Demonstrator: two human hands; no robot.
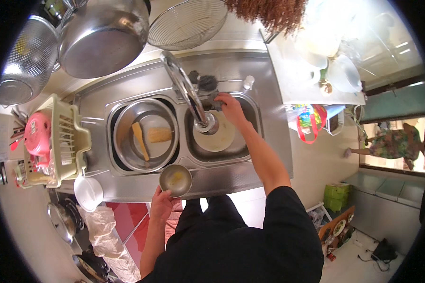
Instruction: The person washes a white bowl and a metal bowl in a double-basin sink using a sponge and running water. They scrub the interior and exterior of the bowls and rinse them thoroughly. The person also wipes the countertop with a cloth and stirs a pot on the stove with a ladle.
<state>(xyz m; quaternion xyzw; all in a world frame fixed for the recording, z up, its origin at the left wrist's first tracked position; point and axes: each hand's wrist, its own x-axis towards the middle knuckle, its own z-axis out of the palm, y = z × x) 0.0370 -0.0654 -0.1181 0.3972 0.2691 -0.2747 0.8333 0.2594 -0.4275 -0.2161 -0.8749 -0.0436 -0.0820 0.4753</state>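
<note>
My left hand point(162, 205) grips the rim of a small metal bowl point(173, 184) at the sink's front edge; yellowish residue lies inside it. Over the back of the right basin point(246, 150), my right hand point(230, 108) pinches a dark grey scrubbing pad point(217, 103), partly hidden by the fingers. Below it sits a round pale dish point(217, 141), partly covered by the chrome tap point(182, 79). In the left basin stands a large steel bowl point(122, 155). It contains a wooden spatula point(139, 139) and a tan loofah-like piece point(160, 135).
Dark scouring pads point(208, 83) lie behind the tap, left of a small white container point(248, 82). A cream dish rack point(65, 141) borders the left side. A steel pot point(104, 46) and a wire strainer point(189, 26) hang at the back. One person point(393, 143) is beyond the doorway.
</note>
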